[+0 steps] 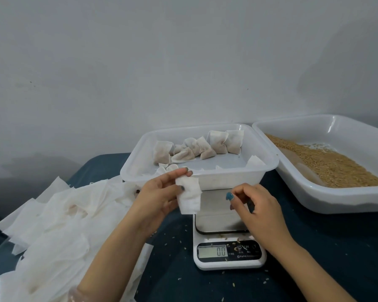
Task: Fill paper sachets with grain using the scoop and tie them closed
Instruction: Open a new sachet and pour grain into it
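1 sachet (189,197) in left hand (159,192); right hand (258,205) near.

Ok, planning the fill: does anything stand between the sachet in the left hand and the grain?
Yes: the right hand, held over the scale, sits between the sachet and the grain. The middle tray has a corner close by.

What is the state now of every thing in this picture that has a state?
left hand: holds an empty sachet, flat, not tied.
right hand: fingers curled; unclear if pinching anything.
scale: on, reads 0.0.
middle tray: holds filled sachets, closed.
right tray: partly covered with grain.
sachet pile: empty, loose.
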